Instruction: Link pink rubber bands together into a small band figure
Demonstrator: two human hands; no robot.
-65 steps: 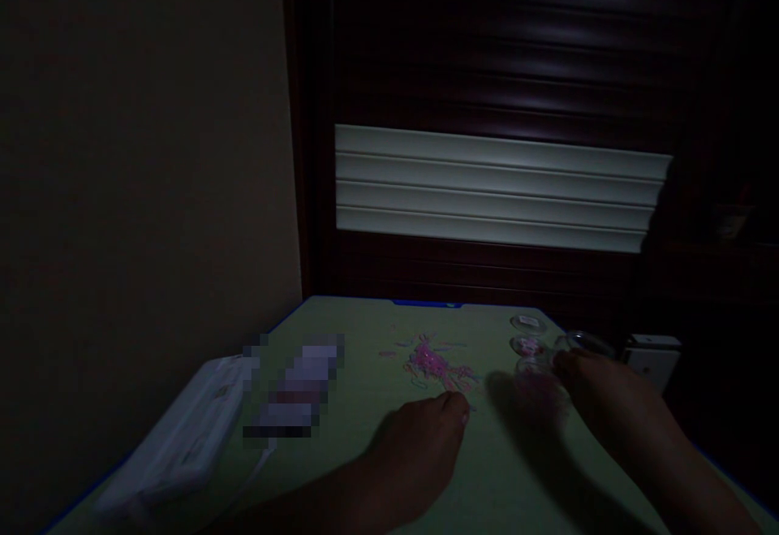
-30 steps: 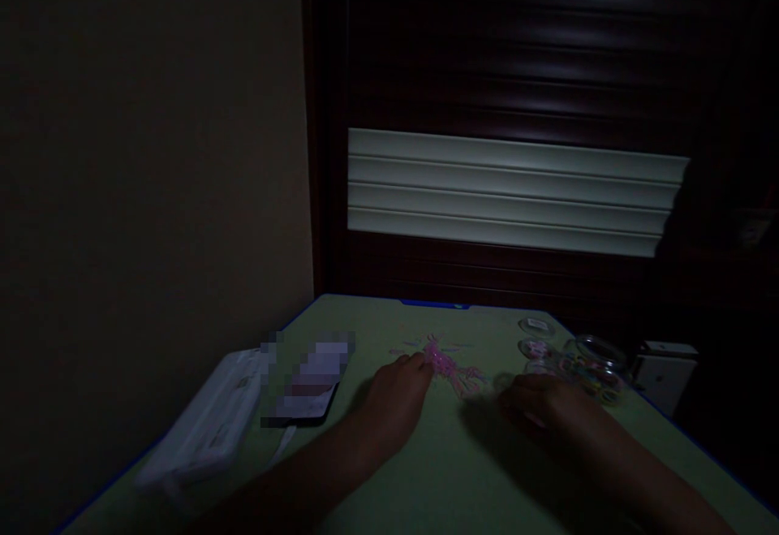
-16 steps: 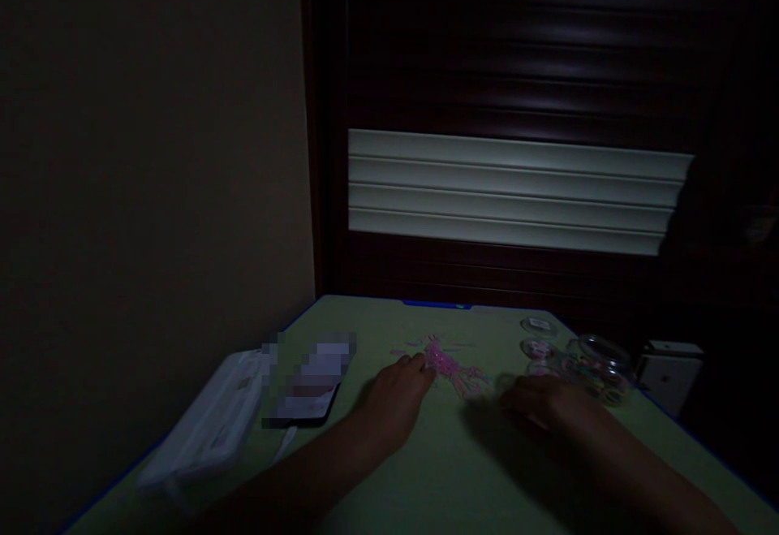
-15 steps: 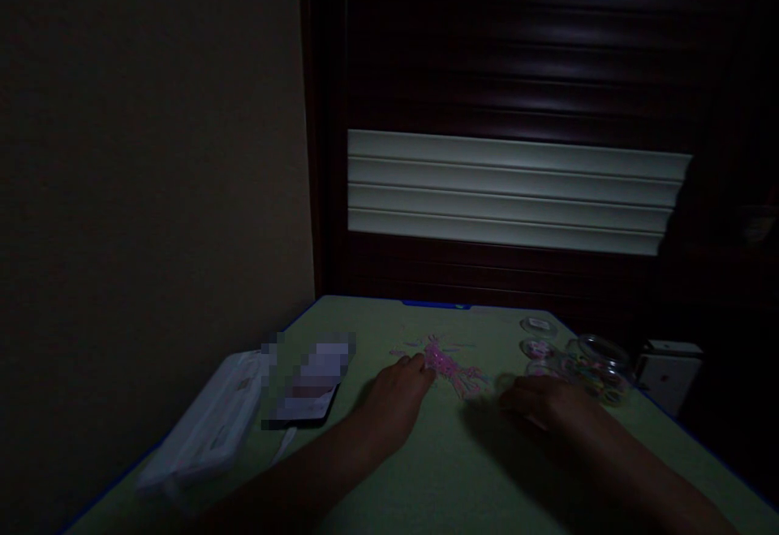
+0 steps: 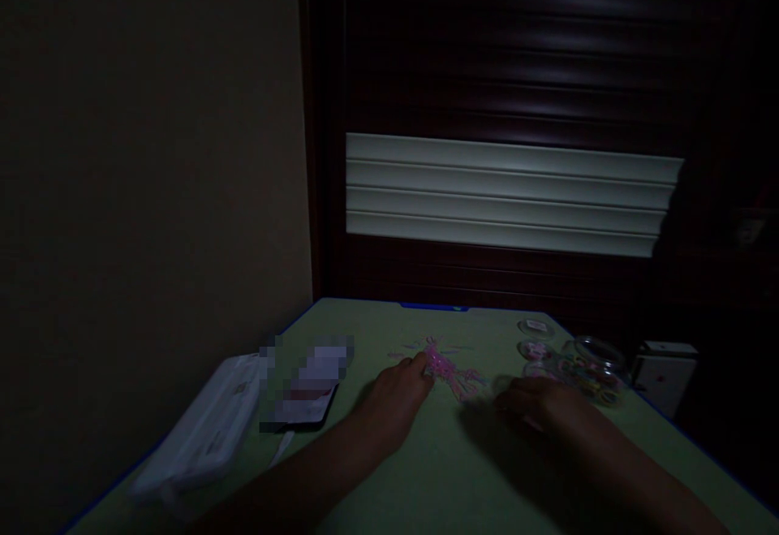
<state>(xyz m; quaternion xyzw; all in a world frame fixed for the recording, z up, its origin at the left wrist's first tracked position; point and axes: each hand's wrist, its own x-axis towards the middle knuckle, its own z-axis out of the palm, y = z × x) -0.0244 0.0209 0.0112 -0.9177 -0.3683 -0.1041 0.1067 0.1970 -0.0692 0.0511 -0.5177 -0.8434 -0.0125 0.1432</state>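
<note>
A pink beaded piece (image 5: 439,363) with thin pale strands lies on the green-topped table. My left hand (image 5: 398,395) rests at its left side, fingers bent and fingertips pressed against it. Farther right, my right hand (image 5: 541,401) is held low over the table with its fingers curled in. A faint clear round edge (image 5: 500,385) shows by its fingertips. What it grips is mostly hidden and dark. Close beyond this hand stand small clear round containers, one with pink and white bits (image 5: 535,349).
A larger clear jar (image 5: 600,352) stands near colourful bands or rings (image 5: 593,381) on the right. A clear lid (image 5: 536,328) lies behind. On the left are a phone (image 5: 310,389), its screen blurred, and a long white case (image 5: 200,429). A white box (image 5: 663,377) stands beyond the right edge.
My right hand has shifted very slightly left. My left hand stays at the pink beaded piece, and the whole view has moved a little.
</note>
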